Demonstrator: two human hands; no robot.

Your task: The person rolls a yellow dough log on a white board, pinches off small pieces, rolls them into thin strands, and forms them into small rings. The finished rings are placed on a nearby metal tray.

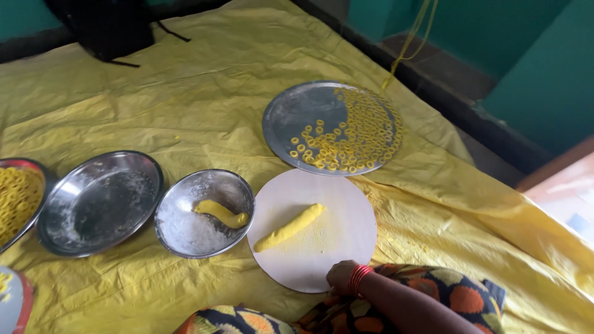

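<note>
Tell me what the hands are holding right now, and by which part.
One hand, which side cannot be told, rests its fingers on the near edge of the round white board; whether it grips the edge is unclear. The yellow dough roll lies untouched. No other hand shows.

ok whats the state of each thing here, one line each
round board: flat, one dough roll on it
small bowl: flour and a dough piece inside
middle dish: only flour dust
flat plate: partly covered with rings
hand: at board's near edge

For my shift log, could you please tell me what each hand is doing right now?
Right hand: curled at the near edge of the round white board; whether it grips cannot be told.
Left hand: not in view.
</note>
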